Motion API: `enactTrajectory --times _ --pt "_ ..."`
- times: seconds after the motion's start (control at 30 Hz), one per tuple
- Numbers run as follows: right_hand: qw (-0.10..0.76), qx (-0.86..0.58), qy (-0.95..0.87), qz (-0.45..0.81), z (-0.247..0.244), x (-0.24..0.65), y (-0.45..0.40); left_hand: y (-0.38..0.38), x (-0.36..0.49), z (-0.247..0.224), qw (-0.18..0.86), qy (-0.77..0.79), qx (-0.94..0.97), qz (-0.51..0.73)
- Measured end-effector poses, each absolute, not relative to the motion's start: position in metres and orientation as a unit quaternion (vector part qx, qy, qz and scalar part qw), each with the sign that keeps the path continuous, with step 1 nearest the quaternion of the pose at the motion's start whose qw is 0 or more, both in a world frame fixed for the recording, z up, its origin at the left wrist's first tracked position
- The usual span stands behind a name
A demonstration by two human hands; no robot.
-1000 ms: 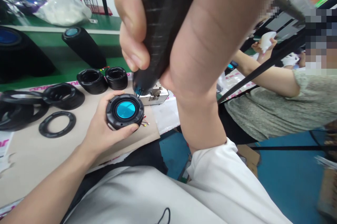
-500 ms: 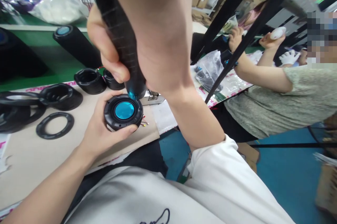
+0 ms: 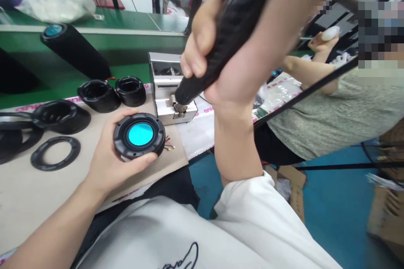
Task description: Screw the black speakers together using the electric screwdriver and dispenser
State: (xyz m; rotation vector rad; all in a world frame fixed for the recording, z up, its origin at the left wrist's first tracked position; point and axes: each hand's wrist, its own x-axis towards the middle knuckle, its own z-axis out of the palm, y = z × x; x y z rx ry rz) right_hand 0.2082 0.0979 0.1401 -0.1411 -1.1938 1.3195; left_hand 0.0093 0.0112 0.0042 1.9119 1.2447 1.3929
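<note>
My left hand (image 3: 109, 155) is wrapped round a round black speaker unit (image 3: 141, 134) with a shiny blue centre, its face turned up. Several small holes dot its black rim. A black electric screwdriver (image 3: 227, 29) is gripped in my right hand (image 3: 233, 62), slanting down to the left. The driver's lower end reaches the front of a silver screw feeder (image 3: 176, 117); whether a screw is on the bit cannot be made out. Short coloured wires (image 3: 169, 145) stick out just right of the speaker unit.
Black ring-shaped housings (image 3: 99, 94) and a flat black ring (image 3: 56, 153) lie on the beige board (image 3: 72, 189) to the left. A black cylindrical speaker (image 3: 75, 52) leans behind them. At the right, a co-worker in a grey-green shirt (image 3: 334, 113) stands beyond a dark bar.
My right hand has moved the screwdriver right, away from the speaker unit's rim to the screw feeder, which is now largely uncovered. My left hand still holds the speaker unit.
</note>
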Motion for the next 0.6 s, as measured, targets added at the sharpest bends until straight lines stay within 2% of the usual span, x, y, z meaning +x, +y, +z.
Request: enactTrajectory --times 0.2,0.37,0.5,0.6 --pt "0.620 -0.306 -0.566 0.449 0.104 0.216 0.105 0.010 0.011 0.005 0.234 0.469 0.685 0.506" --pt "0.613 -0.274 -0.571 0.472 0.090 0.219 0.118 0.011 0.012 0.006 0.241 0.459 0.686 0.510" --pt "0.564 -0.255 -0.587 0.522 0.093 0.226 0.119 0.013 0.012 0.006 0.234 0.457 0.688 0.513" --pt "0.615 -0.277 -0.563 0.478 0.118 0.221 0.098 0.013 0.013 0.007 0.249 0.450 0.685 0.516"
